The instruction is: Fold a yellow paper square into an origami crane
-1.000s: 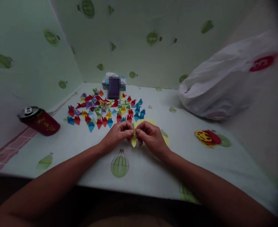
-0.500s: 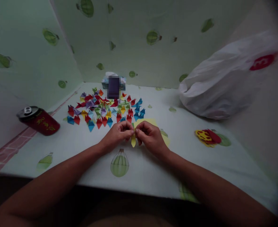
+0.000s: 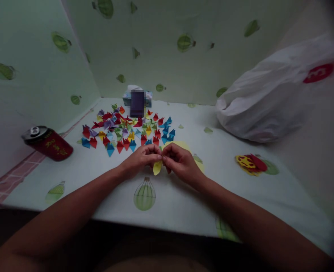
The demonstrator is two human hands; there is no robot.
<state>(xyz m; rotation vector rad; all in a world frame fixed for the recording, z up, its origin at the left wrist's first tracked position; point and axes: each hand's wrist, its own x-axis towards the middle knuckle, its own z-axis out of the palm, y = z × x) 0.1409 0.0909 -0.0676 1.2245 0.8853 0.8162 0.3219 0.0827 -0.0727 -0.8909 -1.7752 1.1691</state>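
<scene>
My left hand [image 3: 140, 160] and my right hand [image 3: 180, 162] meet at the fingertips over the table, both pinching a small yellow paper piece [image 3: 157, 167] that hangs down between them. Under my right hand lies a larger yellow paper sheet [image 3: 198, 165], mostly hidden. Just beyond my hands spreads a pile of several small folded paper shapes [image 3: 127, 130] in red, blue, yellow, purple and green.
A red can [image 3: 49, 142] lies on its side at the left. A white plastic bag [image 3: 271, 98] fills the right back. Red and yellow paper scraps [image 3: 250, 163] lie at the right. A tissue box [image 3: 137, 99] stands at the back corner. Balloon-patterned walls enclose the table.
The yellow piece has tilted and shifted slightly left between my fingertips. My hands stay in the same spot.
</scene>
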